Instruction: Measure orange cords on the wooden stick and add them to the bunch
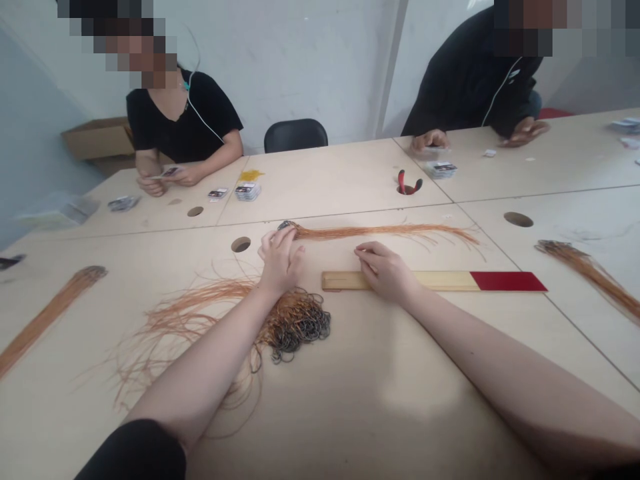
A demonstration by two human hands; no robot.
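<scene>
The left hand (281, 261) curves over the dark looped end of a straightened bundle of copper-coloured strands (370, 231), its fingers apart; whether they pinch any strand cannot be told. That bundle lies on the pale table (360, 400), roughly in line with the far edge, its loose ends fanning out to the right. The right hand (387, 270) is above a long flat strip (440, 281) with a red right end, thumb and fingertips together; whether a thin strand is between them is too small to tell. Under and beside the left forearm, nearer the wearer than the bundle, sits a tangled heap of strands (303, 320), its dark loops massed on the right and its loose ends spread toward the table's left edge. A second bundle (60, 303) lies near that left edge, and a third (590, 267) lies to the right, beyond the strip's red end. Pliers with red and black handles (402, 183) stand in a round hole toward the far edge. At that edge, a person in a black T-shirt (185, 120) handles a small card (171, 172), and a person in dark long sleeves (460, 80) leans over the tabletop, with a black chair (296, 135) between them.
</scene>
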